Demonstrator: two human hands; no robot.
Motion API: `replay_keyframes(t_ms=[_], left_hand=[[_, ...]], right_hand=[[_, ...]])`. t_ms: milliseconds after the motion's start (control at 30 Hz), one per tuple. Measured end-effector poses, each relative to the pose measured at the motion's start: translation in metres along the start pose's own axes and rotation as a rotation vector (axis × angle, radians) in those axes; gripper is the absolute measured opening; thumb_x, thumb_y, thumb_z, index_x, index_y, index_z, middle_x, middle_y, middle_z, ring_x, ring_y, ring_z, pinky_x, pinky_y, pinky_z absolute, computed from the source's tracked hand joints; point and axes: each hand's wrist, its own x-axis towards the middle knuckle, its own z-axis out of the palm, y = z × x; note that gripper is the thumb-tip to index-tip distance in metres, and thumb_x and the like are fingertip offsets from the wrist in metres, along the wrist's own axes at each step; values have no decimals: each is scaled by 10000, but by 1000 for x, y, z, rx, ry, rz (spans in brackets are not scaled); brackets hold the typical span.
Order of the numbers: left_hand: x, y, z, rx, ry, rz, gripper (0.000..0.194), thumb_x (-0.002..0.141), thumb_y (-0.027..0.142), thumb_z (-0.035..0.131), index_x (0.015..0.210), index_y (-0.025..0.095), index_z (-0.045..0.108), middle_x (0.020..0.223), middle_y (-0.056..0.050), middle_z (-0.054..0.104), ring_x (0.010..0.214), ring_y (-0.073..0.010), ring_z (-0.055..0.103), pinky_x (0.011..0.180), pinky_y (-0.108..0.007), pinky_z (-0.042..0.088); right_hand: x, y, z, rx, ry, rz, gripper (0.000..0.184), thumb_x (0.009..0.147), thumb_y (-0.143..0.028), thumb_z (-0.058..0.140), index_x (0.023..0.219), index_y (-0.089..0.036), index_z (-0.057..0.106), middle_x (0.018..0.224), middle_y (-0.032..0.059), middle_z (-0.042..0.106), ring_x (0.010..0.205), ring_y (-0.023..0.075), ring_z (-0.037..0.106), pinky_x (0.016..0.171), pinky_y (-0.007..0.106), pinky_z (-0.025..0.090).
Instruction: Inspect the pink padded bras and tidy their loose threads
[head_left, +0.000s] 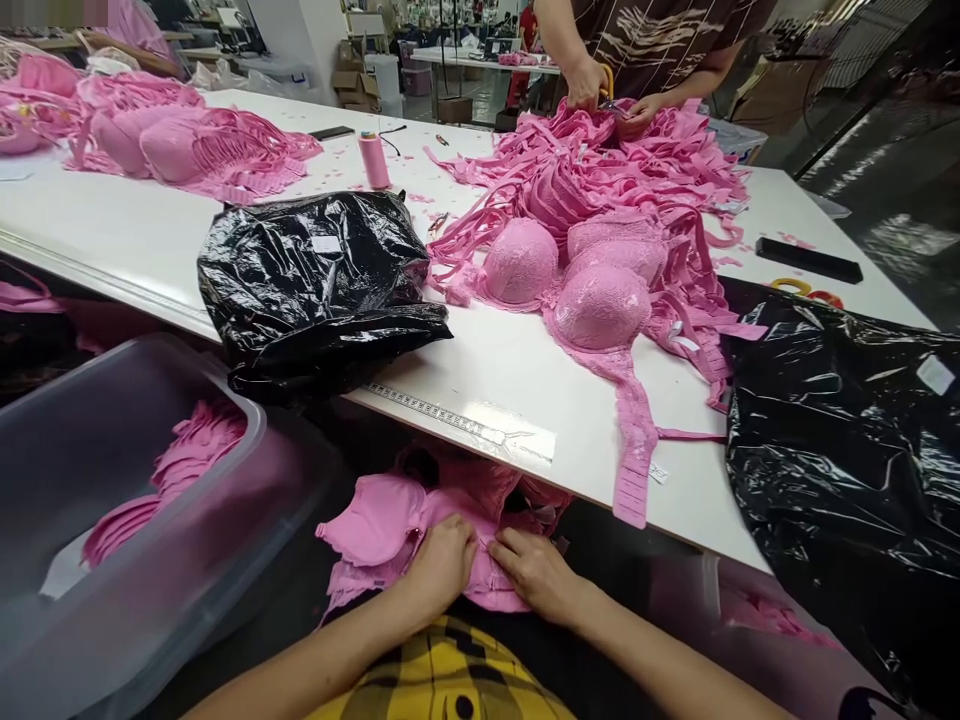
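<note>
A pink bra (375,520) lies over my lap, just below the table's front edge, its moulded cup turned to the left. My left hand (444,562) is closed on its fabric, fingers curled and pressed together. Close beside it, my right hand (536,572) pinches the same bra with bent fingers. The exact spot between the fingertips is hidden. Behind my hands, more pink lace pieces (487,485) hang in shadow under the table. On the tabletop ahead, a pile of pink bras (604,300) has one strap end drooping over the edge.
A black plastic bag (307,280) rests at the table edge; another black bag (840,450) drapes down at right. At left stands a grey bin (255,440) with pink cups. Across the white table (480,370), a co-worker's hand (589,82) holds yellow-handled scissors. A thread spool (373,162) stands nearby.
</note>
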Motion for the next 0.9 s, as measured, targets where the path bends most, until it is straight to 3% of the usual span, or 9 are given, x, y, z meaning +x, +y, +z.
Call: replay_keyframes(t_ms=[333,633,800,900], left_hand=[[6,9,9,17,-71,-127,134,791,108,493,787,95,627,795,-121,647,754,-247,610,659,-332,409],[9,7,9,-83,-14,-210,143,701,42,488,658,124,597,656,-50,626,627,-171,584,556,-256,374],[6,10,11,-144,27,-182,166,682,40,466,594,142,563,627,-23,588,576,-138,551,515,-227,360],[-1,13,12,-156,76,-72,178,717,59,453,609,155,557,677,-27,580,620,-138,549,565,-233,391]], right_hand=[[8,-3,-9,39,-61,-17,202,887,-88,409,863,-132,605,794,84,603,674,170,579,595,264,454],[6,0,-10,132,-23,-21,203,878,-111,418,833,-147,613,812,80,617,699,170,589,627,258,469],[7,-3,-14,149,-26,-9,192,848,-78,439,798,-132,616,787,89,616,682,178,580,613,267,469],[8,-7,-12,224,9,54,162,823,-82,474,778,-138,620,771,83,617,690,180,580,628,274,474]])
